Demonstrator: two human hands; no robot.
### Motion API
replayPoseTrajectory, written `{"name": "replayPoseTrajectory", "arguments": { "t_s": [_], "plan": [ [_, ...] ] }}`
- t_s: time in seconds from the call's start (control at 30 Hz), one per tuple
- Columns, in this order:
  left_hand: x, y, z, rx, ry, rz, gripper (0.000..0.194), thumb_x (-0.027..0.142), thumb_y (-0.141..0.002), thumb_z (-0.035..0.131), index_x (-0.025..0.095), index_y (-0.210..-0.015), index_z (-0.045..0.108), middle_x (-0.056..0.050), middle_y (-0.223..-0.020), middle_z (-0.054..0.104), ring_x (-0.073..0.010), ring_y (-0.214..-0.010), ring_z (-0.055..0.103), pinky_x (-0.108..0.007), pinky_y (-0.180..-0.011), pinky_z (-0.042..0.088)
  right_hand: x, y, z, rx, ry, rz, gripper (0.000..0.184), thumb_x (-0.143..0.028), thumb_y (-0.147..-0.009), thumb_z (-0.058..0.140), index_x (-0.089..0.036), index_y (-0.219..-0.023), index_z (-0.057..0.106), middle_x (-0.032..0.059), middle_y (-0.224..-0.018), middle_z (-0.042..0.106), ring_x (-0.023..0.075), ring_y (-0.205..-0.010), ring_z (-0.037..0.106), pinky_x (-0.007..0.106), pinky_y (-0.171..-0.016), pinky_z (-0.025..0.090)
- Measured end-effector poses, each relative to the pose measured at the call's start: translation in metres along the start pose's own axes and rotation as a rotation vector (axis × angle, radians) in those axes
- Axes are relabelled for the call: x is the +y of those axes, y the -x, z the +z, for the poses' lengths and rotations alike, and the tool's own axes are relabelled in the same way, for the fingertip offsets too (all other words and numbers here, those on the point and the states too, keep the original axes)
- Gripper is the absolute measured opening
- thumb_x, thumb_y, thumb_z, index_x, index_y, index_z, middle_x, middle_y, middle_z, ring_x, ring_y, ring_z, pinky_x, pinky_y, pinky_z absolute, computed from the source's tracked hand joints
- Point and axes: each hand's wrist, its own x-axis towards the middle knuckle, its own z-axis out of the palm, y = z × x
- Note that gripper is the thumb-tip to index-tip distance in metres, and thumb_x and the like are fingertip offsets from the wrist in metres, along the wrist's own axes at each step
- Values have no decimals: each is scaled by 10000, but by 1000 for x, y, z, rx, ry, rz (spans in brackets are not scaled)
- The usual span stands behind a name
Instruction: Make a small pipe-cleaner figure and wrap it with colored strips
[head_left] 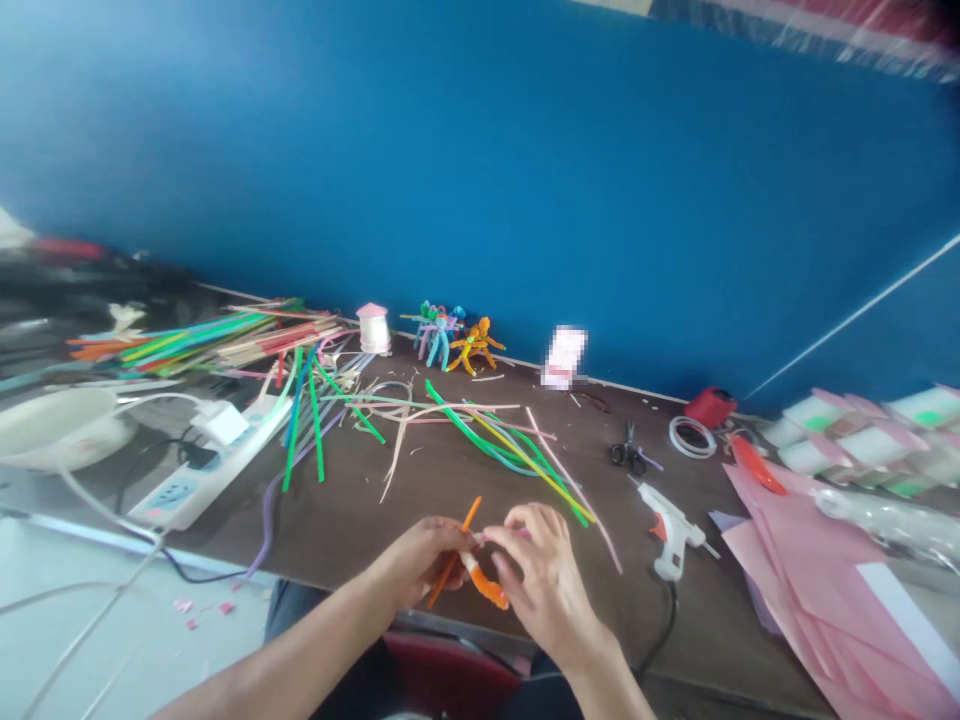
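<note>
My left hand (421, 562) is closed on an orange pipe cleaner (472, 513), which sticks out slantwise above and below the fingers. From the same grip hangs a thicker, curved orange pipe-cleaner piece (491, 592) with a whitish band near its upper end. Close on the right, my right hand (546, 572) has thumb and forefinger bent together by a small pale pink bit at the left fingertips. What exactly it pinches is too small to make out. Both hands are above the table's front edge.
Loose pipe cleaners (480, 440) lie ahead, with a larger bundle (202, 340) at left. Small pipe-cleaner figures (476, 345) stand by the wall. A power strip (202, 475) is at left; scissors (628, 452), a glue gun (673, 525) and pink sheets (810, 590) are at right.
</note>
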Motion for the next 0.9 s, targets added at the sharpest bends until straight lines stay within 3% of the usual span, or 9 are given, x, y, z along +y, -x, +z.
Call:
{"name": "replayPoseTrajectory", "arguments": {
  "t_s": [0.17, 0.3, 0.4, 0.57, 0.67, 0.9],
  "plan": [
    [-4, 0, -2, -56, 44, -90, 100, 198, -559, 614, 110, -583, 573, 17, -424, 535, -72, -364, 454, -174, -364, 327, -4, -6, 2, -61, 82, -56, 135, -146, -819, 497, -222, -847, 605, 25, -833, 513, 176, -833, 454, 324, -757, 331],
    [-3, 2, -4, -76, 0, -66, 119, 209, -577, 631, 105, -610, 583, 12, -457, 554, -70, -375, 466, -176, -378, 347, -3, -8, 1, -84, 101, -111, 147, -184, -849, 472, -210, -819, 613, 21, -794, 529, 160, -789, 457, 312, -736, 320],
    [-1, 5, -1, -27, -59, -24, 154, 221, -549, 656, 104, -628, 595, 3, -476, 573, -73, -393, 478, -182, -401, 369, -3, -8, 2, -59, 71, -94, 134, -164, -829, 502, -212, -778, 617, 12, -757, 542, 153, -768, 474, 298, -722, 327],
    [-4, 5, 4, 138, -165, 119, 202, 271, -505, 677, 105, -580, 589, 15, -438, 537, -68, -374, 431, -203, -414, 361, -5, -7, 10, -6, -48, 24, 128, -114, -762, 577, -228, -771, 634, 1, -729, 569, 156, -746, 509, 294, -702, 352],
    [-8, 2, 2, 172, -273, 220, 199, 286, -527, 659, 103, -576, 599, 31, -421, 494, -72, -384, 406, -207, -415, 326, -6, -6, 15, 14, -148, 112, 124, -126, -749, 593, -231, -712, 648, -4, -695, 581, 156, -725, 525, 288, -691, 370],
    [-3, 7, -2, 251, -797, 464, 169, 255, -643, 575, 114, -552, 597, 45, -460, 417, -75, -465, 336, -203, -443, 230, -1, -7, 27, -33, -538, 404, 108, -116, -716, 555, -179, -643, 605, 10, -691, 597, 158, -698, 560, 246, -633, 427]
  ]
}}
